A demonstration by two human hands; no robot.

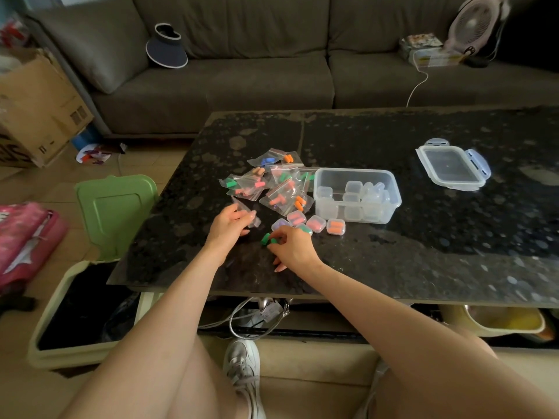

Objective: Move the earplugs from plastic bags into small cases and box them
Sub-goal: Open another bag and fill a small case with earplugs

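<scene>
Green earplugs: two pieces are pinched at the fingertips of the right grip and held low over the dark speckled surface. Whether they touch it cannot be told. The right grip is narrow and closed on the plugs, with its little finger spread toward the near edge.

The left grip is recorded just left of the right grip, its fingers curled round a clear plastic bag.

Directly beyond the right grip a row of small cases is noted. Purple contents lie nearest the left grip, then pink, pink, and orange farthest right. One green-filled case is partly hidden by the right grip's knuckles.

Beyond both grips a loose pile of bagged earplugs is spread out, colours mixed: green, orange, pink, blue.

Beyond and to the right of the right grip an open clear storage box is seen, with empty cases heaped inside. Well apart to the right its lid is laid flat, with pale blue clasps folded out.
</scene>
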